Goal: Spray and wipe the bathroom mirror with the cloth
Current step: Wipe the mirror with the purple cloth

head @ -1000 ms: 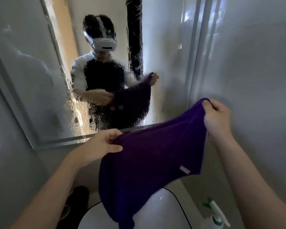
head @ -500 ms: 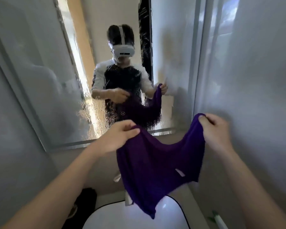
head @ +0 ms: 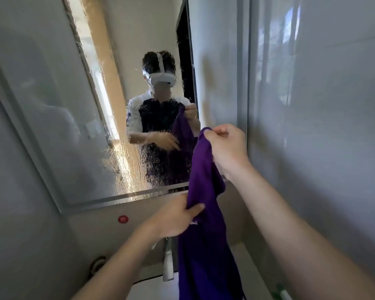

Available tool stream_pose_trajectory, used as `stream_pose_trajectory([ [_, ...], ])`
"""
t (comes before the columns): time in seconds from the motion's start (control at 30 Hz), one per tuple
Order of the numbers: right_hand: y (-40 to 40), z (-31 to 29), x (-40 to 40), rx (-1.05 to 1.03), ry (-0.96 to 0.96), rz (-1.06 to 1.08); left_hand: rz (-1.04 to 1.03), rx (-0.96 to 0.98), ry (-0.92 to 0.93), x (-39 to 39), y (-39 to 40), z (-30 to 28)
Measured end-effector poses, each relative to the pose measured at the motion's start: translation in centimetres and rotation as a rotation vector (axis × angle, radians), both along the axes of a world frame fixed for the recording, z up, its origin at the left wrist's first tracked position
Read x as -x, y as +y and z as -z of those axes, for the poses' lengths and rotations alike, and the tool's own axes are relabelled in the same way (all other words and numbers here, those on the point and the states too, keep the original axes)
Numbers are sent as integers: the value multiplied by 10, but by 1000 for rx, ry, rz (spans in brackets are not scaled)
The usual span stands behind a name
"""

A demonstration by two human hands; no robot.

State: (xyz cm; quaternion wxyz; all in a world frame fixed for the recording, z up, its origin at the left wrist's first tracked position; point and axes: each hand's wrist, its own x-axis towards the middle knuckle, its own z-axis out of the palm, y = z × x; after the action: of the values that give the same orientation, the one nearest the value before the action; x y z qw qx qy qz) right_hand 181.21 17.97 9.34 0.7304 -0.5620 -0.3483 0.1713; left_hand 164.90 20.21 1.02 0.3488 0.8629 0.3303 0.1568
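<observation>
A purple cloth (head: 206, 241) hangs lengthwise in front of me. My right hand (head: 225, 148) pinches its top corner just right of the mirror's lower edge. My left hand (head: 175, 217) grips the cloth lower down, below the mirror. The bathroom mirror (head: 80, 109) fills the upper left; its glass is wet with spray droplets and runs, thickest in its lower middle. It reflects a person wearing a white headset and holding the cloth.
A chrome tap (head: 168, 267) stands below the cloth over a white basin (head: 145, 289). A red button (head: 123, 219) sits on the wall under the mirror. The green-and-white top of a spray bottle (head: 279, 293) shows at the bottom right. A grey wall stands close on the right.
The cloth went from stretched wide between both hands to hanging lengthwise. My left hand dropped and took hold lower on the cloth; my right hand rose towards the mirror. The view tilted upward.
</observation>
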Motion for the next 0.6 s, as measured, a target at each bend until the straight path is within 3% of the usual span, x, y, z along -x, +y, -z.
stream_pose_trajectory([
  [0.13,-2,7,-22,35,94,34,-77,-178,87,23,11,-37],
  [0.3,1,30,-16,48,187,-61,-34,198,-275,19,-1,-97],
  [0.47,-11,65,2,2,129,-224,-27,328,-521,2,3,-124],
  [0.5,-19,73,6,-28,27,-141,-44,333,-547,1,8,-130],
  [0.6,-54,101,26,-196,-531,145,-74,348,-602,-5,20,-149],
])
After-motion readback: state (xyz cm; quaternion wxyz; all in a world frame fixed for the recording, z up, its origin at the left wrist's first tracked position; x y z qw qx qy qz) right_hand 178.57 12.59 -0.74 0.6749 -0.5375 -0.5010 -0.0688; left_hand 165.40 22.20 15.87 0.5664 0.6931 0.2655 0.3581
